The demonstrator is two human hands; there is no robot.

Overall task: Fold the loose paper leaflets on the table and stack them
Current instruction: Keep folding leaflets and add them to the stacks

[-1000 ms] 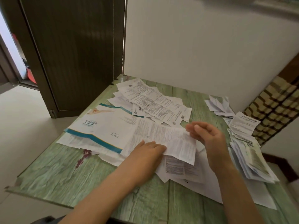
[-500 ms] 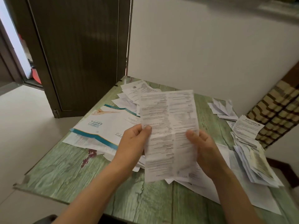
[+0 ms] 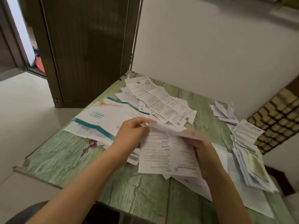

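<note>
Single wide-angle head cam, sits above the near edge of the table [image 3: 64, 159], pitched forward and down, close in. Wall [image 3: 210, 54] far, door [image 3: 90, 50] far left.

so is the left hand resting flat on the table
No, the left hand pinches a top corner of the leaflet above the table, and the right hand holds its other side.

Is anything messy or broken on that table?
Yes. The table has a dark red blotch near its left edge, like a stain or chipped paint. The leaflet pile on the right is fanned out crookedly.
</note>
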